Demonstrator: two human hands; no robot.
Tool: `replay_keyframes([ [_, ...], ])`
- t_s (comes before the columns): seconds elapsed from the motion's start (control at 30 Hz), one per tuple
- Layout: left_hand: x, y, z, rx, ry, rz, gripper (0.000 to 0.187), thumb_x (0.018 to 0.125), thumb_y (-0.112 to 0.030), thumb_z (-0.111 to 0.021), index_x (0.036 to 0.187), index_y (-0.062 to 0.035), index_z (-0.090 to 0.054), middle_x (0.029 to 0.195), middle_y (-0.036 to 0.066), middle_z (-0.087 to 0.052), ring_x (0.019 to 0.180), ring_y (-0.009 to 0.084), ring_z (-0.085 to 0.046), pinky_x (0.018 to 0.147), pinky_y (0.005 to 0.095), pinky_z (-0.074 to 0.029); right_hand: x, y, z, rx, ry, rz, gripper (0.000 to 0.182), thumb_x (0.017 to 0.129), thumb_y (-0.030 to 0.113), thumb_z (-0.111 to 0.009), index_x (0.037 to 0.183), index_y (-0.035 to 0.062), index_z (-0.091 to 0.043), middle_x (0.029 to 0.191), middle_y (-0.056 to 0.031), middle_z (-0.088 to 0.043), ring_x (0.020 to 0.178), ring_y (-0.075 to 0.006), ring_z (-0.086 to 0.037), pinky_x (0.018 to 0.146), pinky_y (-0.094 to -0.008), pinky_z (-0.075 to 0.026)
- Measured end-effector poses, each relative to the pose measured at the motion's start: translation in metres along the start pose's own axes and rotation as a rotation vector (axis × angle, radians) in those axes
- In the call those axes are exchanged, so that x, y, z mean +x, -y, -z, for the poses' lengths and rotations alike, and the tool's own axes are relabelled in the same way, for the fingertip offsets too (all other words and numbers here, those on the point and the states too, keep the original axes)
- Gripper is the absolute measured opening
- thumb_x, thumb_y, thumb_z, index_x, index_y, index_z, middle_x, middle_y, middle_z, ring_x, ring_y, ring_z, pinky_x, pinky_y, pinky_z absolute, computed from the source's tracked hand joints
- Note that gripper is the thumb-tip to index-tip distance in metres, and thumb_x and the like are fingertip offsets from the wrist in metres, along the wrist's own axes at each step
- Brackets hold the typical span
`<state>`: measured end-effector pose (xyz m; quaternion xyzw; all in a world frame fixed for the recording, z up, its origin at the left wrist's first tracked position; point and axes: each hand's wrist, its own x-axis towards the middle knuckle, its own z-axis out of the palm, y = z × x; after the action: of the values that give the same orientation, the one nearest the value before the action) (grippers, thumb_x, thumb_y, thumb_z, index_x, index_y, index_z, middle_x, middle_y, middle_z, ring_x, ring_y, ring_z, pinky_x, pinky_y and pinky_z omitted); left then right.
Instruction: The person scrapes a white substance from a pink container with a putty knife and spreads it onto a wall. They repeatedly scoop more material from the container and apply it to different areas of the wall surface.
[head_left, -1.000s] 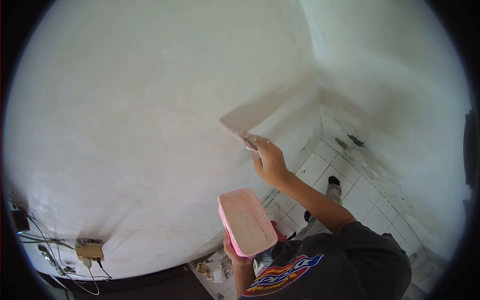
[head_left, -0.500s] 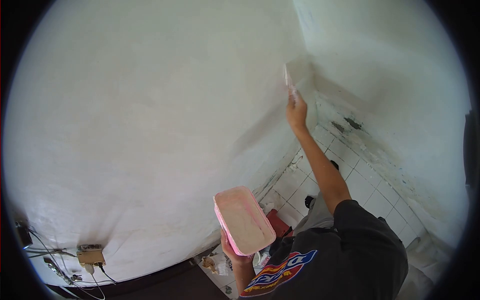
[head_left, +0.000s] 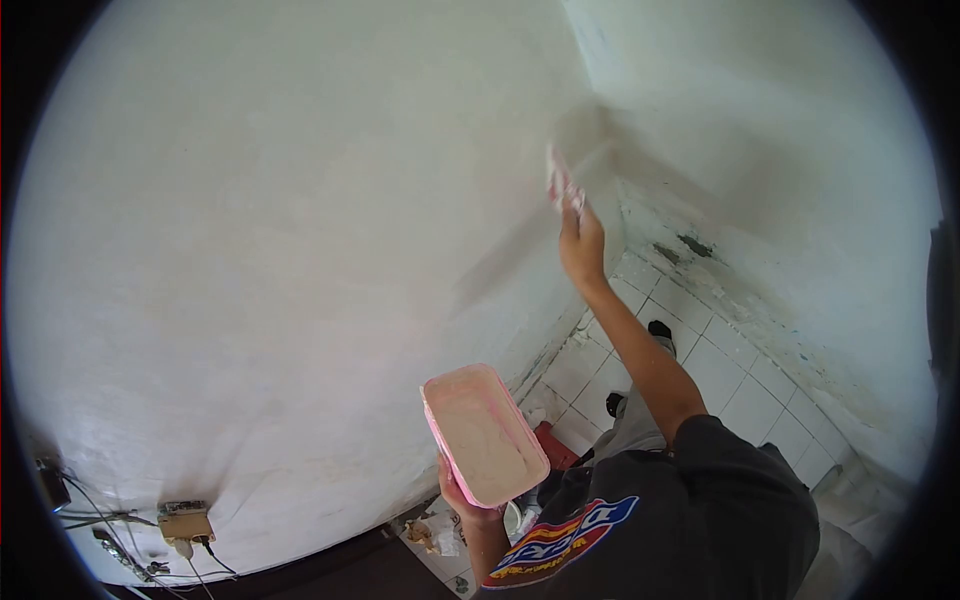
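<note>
At the bottom centre my left hand (head_left: 462,497) is wrapped round the near side of a pink rectangular tub (head_left: 486,436), which is tilted and holds a pale, creamy paste. My right hand (head_left: 583,240) is stretched out near the wall corner, its fingers closed round a paste-smeared scraper (head_left: 562,182). The scraper's blade points up, close to the pale wall (head_left: 300,220); whether it touches the surface I cannot tell.
White floor tiles (head_left: 722,378) lie below, with my feet on them. Patches of peeling show low on the right wall (head_left: 697,246). A socket box (head_left: 186,521) with cables hangs at lower left. A red object (head_left: 556,446) and scraps (head_left: 436,532) lie near the tub.
My right hand with the scraper has moved slightly left and down, and the scraper has turned. The tub in my left hand has shifted slightly up and left in view.
</note>
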<state>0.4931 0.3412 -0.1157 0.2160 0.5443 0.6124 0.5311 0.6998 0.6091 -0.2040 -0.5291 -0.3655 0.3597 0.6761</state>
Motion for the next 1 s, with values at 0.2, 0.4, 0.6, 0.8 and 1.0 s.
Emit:
replay_keyframes([
  [0.2,-0.001,0.003,0.009,0.0,0.003,-0.016,0.05,0.099,-0.036,-0.039,0.134,-0.002,-0.042,0.124,0.014,-0.055,0.108,0.028,-0.061,0.084,0.042,-0.056,-0.022,-0.012,-0.057,-0.271,-0.126,0.381,0.037,0.089,0.002,-0.052,0.126,-0.0017,-0.054,0.114,-0.0237,-0.061,0.104,-0.0387,-0.06,0.088,-0.0394,-0.048],
  [0.4,-0.006,-0.004,-0.011,-0.064,0.03,-0.074,0.048,0.096,-0.027,-0.049,0.134,0.0014,-0.042,0.123,0.016,-0.055,0.106,0.0282,-0.062,0.082,0.0411,-0.057,-0.094,0.007,-0.053,-0.087,0.139,0.411,0.035,0.091,0.001,-0.05,0.125,-0.0029,-0.054,0.116,-0.0237,-0.061,0.106,-0.036,-0.061,0.091,-0.0391,-0.048],
  [0.6,-0.01,-0.001,-0.019,-0.046,0.008,-0.136,0.047,0.096,-0.027,-0.048,0.133,0.0014,-0.042,0.123,0.015,-0.055,0.106,0.0273,-0.062,0.083,0.0404,-0.057,-0.021,0.018,-0.01,-0.069,-0.017,0.104,0.034,0.092,0.005,-0.052,0.124,-0.0023,-0.056,0.111,-0.0248,-0.063,0.106,-0.0363,-0.061,0.088,-0.0386,-0.049],
  [0.8,-0.017,0.002,-0.003,-0.076,0.027,-0.143,0.049,0.096,-0.026,-0.05,0.135,0.0015,-0.04,0.124,0.015,-0.054,0.107,0.0272,-0.061,0.084,0.04,-0.056,-0.027,-0.005,-0.051,-0.294,-0.09,0.302,0.029,0.089,0.003,-0.053,0.117,-0.0041,-0.058,0.1,-0.0253,-0.064,0.094,-0.0416,-0.061,0.083,-0.0421,-0.049],
  [1.0,-0.012,0.003,0.002,-0.034,0.049,-0.113,0.052,0.099,-0.043,-0.035,0.135,-0.0064,-0.043,0.127,0.011,-0.055,0.112,0.0273,-0.059,0.09,0.0416,-0.052,-0.095,0.007,-0.036,-0.058,0.161,0.311,0.028,0.093,0.005,-0.052,0.119,-0.0043,-0.058,0.101,-0.0248,-0.065,0.094,-0.0379,-0.065,0.083,-0.0367,-0.049],
])
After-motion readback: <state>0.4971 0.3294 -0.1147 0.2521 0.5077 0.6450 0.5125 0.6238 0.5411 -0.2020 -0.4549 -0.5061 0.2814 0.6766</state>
